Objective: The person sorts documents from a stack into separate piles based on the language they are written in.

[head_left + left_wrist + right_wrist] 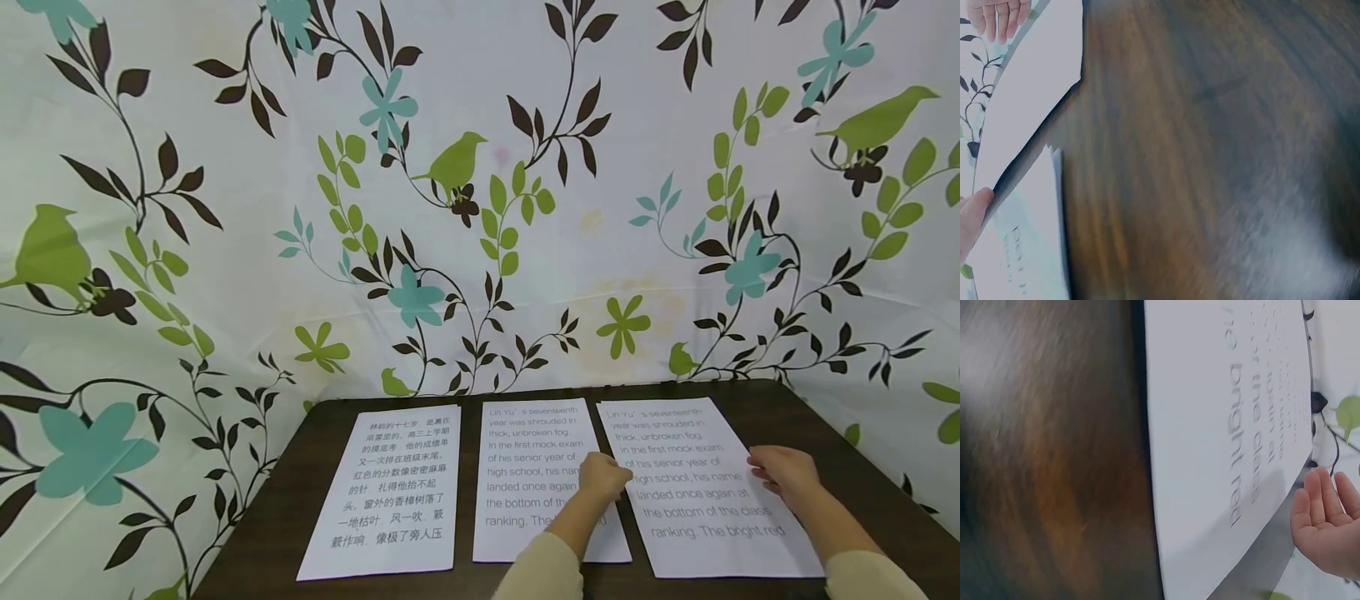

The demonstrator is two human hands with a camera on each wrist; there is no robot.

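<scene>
Behind everything, a bird-and-leaf backdrop point(450, 50) is rising toward twelve o'clock, and a dark table point(255, 517) is spreading below it toward six. Three pages are lying on the table: the left page point(390, 504), in Chinese characters, at about seven o'clock, the middle page point(525, 467) at six, and the right page point(720, 554) at five, the last two both bearing English text. At the right page's nine o'clock edge the left hand point(602, 477) is pinching the margin, its thumb resting on the paper and its fingers curling in above the middle page's three o'clock side. At the three o'clock edge the right hand point(787, 471) is holding its fingertips beside or against the paper; the right wrist view is showing fingers lightly bent and slightly apart, but whether the thumb is pinching I cannot tell. For neat handling, both hands should be working at matching heights and with light, equal pressure, so that the page is neither creasing nor twisting. The left knuckles are sitting over the middle page, so they should be riding a little above it lest it slide, and any pull should be going evenly toward three and nine, leaving the sheet flat.
</scene>
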